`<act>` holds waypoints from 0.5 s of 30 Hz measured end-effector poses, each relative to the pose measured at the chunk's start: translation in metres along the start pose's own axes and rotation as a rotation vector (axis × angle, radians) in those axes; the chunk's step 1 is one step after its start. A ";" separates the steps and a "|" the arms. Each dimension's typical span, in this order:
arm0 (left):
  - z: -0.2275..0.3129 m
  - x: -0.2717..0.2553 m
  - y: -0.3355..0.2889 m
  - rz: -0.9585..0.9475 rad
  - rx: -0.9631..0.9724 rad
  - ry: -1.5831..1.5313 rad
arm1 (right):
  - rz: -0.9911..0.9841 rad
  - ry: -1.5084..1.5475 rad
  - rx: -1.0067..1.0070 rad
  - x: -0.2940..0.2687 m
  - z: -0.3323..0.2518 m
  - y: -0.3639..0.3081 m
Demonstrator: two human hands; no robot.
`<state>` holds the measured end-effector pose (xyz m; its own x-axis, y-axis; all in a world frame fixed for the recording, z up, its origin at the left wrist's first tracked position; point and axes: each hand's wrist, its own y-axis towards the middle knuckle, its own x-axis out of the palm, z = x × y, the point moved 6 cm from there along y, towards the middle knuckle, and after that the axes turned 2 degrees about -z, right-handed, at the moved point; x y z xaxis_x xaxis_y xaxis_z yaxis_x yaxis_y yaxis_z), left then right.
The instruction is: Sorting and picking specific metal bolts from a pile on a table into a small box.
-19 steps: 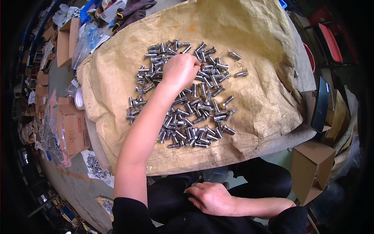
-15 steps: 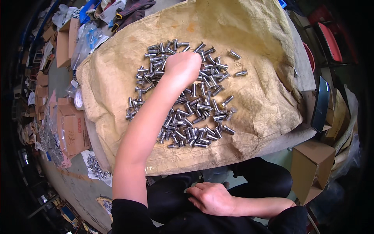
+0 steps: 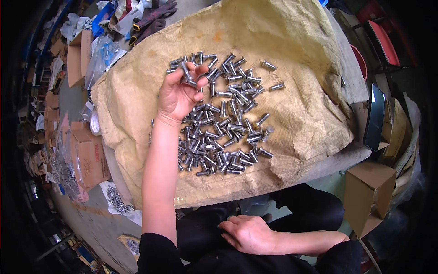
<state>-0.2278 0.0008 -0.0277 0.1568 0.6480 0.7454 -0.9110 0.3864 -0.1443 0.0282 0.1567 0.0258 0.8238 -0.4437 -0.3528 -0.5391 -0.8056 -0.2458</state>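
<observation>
My left hand (image 3: 179, 97) is raised above the left part of the pile, palm turned up and fingers curled. A shiny steel bolt (image 3: 185, 69) stands up between its thumb and fingers, and another bolt (image 3: 190, 83) lies across the fingers. Beneath it, many similar loose bolts (image 3: 235, 129) with flared heads are spread in a heap on a tan woven sheet (image 3: 301, 137). Two bolts lie apart at the heap's right side. My right hand (image 3: 248, 234) rests on my lap, fingers loosely bent and a little apart, with nothing seen in it.
Dark work gloves (image 3: 153, 20) lie at the table's far left. Cardboard boxes (image 3: 89, 153) and a plastic sheet of small metal parts (image 3: 117, 199) are on the floor at left. A phone-like dark screen (image 3: 375, 118) and an open carton (image 3: 369, 196) stand at right.
My left hand has lifted from the far part of the pile and moved left and nearer. It has turned from knuckles up to palm up, showing bolts in its fingers. My right hand stays put.
</observation>
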 end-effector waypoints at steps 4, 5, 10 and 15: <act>-0.009 -0.013 0.011 0.046 0.025 -0.158 | -0.001 -0.009 -0.015 0.001 -0.003 0.002; -0.010 -0.010 0.017 0.013 0.022 -0.159 | 0.001 -0.013 -0.016 0.001 -0.003 0.002; -0.010 0.012 0.029 0.388 0.049 1.112 | -0.010 -0.010 0.000 0.001 -0.001 0.001; -0.032 0.054 0.025 0.154 0.411 2.096 | -0.011 0.005 -0.001 0.000 -0.002 0.000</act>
<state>-0.2297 0.0659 -0.0115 -0.0882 0.3488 -0.9331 -0.9192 0.3323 0.2111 0.0289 0.1556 0.0276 0.8306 -0.4366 -0.3456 -0.5298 -0.8108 -0.2490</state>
